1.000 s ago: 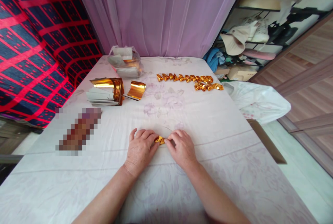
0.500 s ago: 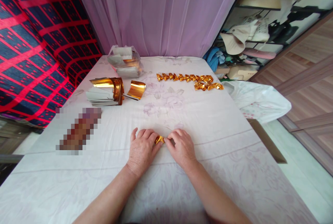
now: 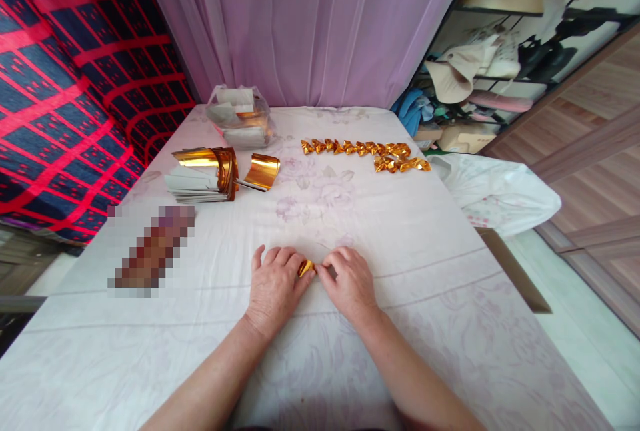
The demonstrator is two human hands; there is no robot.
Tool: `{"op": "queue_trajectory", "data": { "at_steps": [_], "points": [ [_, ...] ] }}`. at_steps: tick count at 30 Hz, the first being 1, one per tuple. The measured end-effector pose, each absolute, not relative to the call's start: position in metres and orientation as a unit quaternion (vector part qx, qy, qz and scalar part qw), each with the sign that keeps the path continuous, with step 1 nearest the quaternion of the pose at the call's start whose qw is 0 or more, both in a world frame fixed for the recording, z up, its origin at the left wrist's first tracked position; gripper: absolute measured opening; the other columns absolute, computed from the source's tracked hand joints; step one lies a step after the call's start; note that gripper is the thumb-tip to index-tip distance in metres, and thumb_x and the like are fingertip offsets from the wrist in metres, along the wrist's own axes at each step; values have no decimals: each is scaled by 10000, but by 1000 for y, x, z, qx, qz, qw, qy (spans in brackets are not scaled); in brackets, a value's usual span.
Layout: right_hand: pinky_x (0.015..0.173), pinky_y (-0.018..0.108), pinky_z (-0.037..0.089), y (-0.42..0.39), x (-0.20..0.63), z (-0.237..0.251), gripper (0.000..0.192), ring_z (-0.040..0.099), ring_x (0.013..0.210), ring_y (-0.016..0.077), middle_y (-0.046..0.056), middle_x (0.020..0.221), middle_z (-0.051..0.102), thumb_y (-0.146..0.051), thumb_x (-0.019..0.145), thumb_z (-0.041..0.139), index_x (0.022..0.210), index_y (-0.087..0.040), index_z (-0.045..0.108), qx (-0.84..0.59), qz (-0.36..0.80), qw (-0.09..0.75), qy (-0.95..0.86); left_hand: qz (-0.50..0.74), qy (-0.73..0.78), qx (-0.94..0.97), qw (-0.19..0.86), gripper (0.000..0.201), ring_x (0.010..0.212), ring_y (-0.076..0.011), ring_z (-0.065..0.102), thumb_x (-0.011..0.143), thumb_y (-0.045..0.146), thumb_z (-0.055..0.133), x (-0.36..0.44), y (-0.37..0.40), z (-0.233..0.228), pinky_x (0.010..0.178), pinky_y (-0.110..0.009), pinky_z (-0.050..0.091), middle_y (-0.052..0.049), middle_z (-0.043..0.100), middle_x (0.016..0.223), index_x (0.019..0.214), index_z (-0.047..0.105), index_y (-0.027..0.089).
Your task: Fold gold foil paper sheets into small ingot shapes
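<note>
Between my hands, just above the tablecloth, is a small piece of folded gold foil paper point(image 3: 306, 268). My left hand point(image 3: 275, 279) pinches its left side between thumb and fingers, the little finger lifted away. At its right tip, the thumb and forefinger of my right hand point(image 3: 349, 282) are closed on the foil. Part of the paper is hidden by my fingers. Farther back on the right lies a row of folded gold foil pieces point(image 3: 356, 148). On the left stands a stack of gold and grey foil paper point(image 3: 203, 177), with a single curled gold sheet point(image 3: 263, 173) beside it.
A clear plastic bag point(image 3: 239, 116) of paper sheets sits at the table's back left. A pixelated patch point(image 3: 155, 251) covers something on the left. Past the right edge are a white plastic bag point(image 3: 505, 194) and a shelf with a cap point(image 3: 453, 71). A purple curtain point(image 3: 310, 24) hangs behind.
Both hands stay in nearly the same place. The gold foil between them looks slightly turned at its right tip.
</note>
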State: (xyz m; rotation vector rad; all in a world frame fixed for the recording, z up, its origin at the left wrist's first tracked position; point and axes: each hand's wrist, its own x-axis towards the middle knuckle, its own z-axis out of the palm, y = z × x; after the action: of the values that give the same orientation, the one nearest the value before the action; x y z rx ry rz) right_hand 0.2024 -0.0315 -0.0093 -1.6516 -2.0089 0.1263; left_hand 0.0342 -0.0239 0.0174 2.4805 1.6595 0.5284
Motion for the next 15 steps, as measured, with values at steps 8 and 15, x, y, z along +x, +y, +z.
{"op": "queue_trajectory", "data": {
  "at_steps": [8,15],
  "points": [
    [723,304,366,-32,201,-8,146,555,795,190,13,778,601,-246,842,681,723,-219,602,-620,43,262,-738,163,557,813,38,156,952,-271,609,886,375,636,36,-24,16,1047,-559,295,-41,687,956,866,662,223],
    [717,302,359,-31,201,-8,155,554,782,188,16,766,603,-240,840,675,708,-218,596,-620,47,265,-737,162,558,813,40,156,949,-268,607,884,371,637,38,-24,15,1049,-563,292,-41,679,951,859,659,219]
  ]
}}
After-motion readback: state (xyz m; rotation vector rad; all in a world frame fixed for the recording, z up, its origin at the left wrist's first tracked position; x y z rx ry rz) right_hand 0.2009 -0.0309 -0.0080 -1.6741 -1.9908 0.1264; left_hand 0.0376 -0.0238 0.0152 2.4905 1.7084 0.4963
